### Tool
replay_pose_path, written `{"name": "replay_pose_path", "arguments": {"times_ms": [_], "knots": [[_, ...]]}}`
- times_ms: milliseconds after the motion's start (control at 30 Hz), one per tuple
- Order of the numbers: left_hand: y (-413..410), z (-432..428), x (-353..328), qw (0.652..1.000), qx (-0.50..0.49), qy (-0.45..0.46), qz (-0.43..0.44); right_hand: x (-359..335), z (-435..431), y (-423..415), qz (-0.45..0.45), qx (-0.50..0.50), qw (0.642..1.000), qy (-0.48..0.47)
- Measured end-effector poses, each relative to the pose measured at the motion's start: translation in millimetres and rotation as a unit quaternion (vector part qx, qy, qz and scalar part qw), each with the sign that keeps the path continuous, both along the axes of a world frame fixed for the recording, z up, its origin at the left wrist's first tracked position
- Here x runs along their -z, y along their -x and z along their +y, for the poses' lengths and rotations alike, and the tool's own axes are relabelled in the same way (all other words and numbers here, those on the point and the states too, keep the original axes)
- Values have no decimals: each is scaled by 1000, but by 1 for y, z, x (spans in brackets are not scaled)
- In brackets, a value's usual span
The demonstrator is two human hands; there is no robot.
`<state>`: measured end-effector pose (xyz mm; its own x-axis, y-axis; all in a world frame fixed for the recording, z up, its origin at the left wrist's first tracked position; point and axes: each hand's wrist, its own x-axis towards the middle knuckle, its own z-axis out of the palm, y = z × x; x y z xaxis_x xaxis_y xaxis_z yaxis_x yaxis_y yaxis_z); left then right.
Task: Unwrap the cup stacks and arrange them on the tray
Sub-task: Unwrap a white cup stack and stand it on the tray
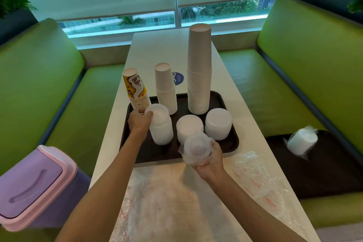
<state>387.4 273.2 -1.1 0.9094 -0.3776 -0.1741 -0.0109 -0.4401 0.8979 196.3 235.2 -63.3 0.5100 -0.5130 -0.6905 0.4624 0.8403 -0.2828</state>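
Note:
A dark tray (225, 148) on the white table carries a tilted yellow printed cup stack (136, 90), a short white cup stack (166, 89), a tall white cup stack (198, 72), and three white lid stacks (162, 129) (189, 128) (218, 123). My left hand (139, 121) grips the base of the yellow stack, its fingertips also against the left lid stack. Over the tray's front edge, my right hand (209, 160) holds a stack of clear lids (196, 148) in plastic wrap.
Loose plastic wrappers (253, 175) lie on the table near me. A second dark tray (324, 165) on the right green bench holds a wrapped white stack (301, 142). A purple bin (37, 186) stands at my left. Green benches flank the table.

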Motion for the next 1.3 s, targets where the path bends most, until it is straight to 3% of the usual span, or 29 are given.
{"name": "replay_pose_path", "arguments": {"times_ms": [300, 433, 600, 767, 1300], "knots": [[-14, -7, 27, 985, 66, -126, -97, -4, -5, 8, -3, 0, 1000, 7], [-3, -2, 26, 975, 106, -108, -162, -3, -5, 9, -4, 2, 1000, 14], [12, 2, 29, 937, 220, -158, -218, 2, -4, 8, -7, -4, 1000, -4], [15, -1, 37, 895, 258, -243, -270, 0, -3, 8, -18, 1, 1000, -4], [9, 8, 35, 878, 277, -262, -289, -3, 2, 2, -7, -27, 1000, -8]]}}
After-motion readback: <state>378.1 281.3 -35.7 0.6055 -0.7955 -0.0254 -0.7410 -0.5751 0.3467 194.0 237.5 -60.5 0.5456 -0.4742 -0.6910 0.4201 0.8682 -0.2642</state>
